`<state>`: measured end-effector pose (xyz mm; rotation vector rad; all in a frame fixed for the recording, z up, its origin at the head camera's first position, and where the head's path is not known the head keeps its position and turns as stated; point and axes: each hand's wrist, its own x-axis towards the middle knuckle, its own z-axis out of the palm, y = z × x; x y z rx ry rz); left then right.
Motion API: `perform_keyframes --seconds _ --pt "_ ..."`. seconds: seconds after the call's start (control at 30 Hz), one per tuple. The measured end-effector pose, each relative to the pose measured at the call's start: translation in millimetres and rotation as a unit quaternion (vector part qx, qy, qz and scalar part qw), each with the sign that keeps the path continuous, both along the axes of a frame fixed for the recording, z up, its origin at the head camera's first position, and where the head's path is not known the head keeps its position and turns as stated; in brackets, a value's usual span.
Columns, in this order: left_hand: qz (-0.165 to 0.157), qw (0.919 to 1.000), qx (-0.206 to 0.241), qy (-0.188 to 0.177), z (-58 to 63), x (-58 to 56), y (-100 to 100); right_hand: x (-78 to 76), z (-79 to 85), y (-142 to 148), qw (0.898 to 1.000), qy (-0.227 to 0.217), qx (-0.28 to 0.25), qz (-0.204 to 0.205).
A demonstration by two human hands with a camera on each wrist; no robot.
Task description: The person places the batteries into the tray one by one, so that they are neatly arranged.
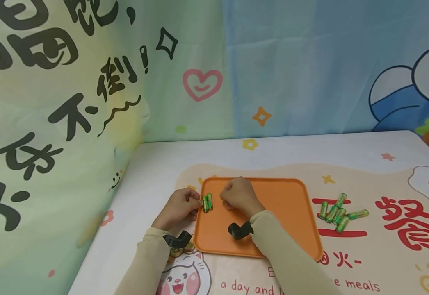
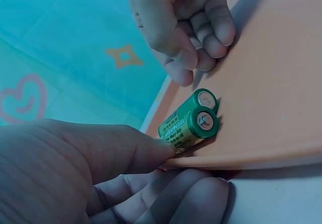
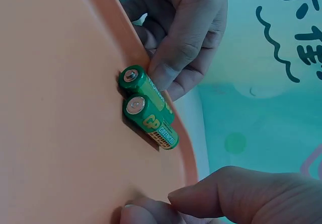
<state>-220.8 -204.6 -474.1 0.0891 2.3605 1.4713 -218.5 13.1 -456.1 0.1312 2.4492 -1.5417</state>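
Note:
Two green and gold batteries (image 1: 209,201) lie side by side on an orange tray (image 1: 281,213), along its left rim. At the near end, one shows its nub (image 2: 205,121) and the other its flat end (image 2: 206,99). My left hand (image 1: 175,208) grips that rim: the thumb comes over it with its tip against the nearer battery, and the other fingers are curled outside below. My right hand (image 1: 241,196) is over the tray, just right of the pair. Its fingers (image 2: 206,38) are loosely curled, apart from the batteries, and nothing shows between them.
Several more green batteries (image 1: 332,214) lie in a loose cluster on the printed tablecloth (image 1: 377,176), right of the tray. A printed curtain (image 1: 292,73) stands behind and at the left of the table. Each wrist wears a small black camera (image 1: 239,231).

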Motion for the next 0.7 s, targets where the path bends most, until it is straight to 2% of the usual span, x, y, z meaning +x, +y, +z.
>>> perform_keyframes --seconds 0.2,0.4,0.7 --pt "0.008 0.9999 -0.01 0.008 3.5 2.0 3.8 3.3 -1.2 9.2 1.0 0.005 -0.014 0.008" --pt "0.02 0.9995 -0.016 0.017 2.2 2.6 4.5 9.4 5.1 22.4 1.0 0.014 -0.021 0.002" --pt "0.021 0.9996 -0.016 0.004 3.2 3.9 4.6 14.8 7.3 48.4 1.0 0.014 -0.016 -0.019"
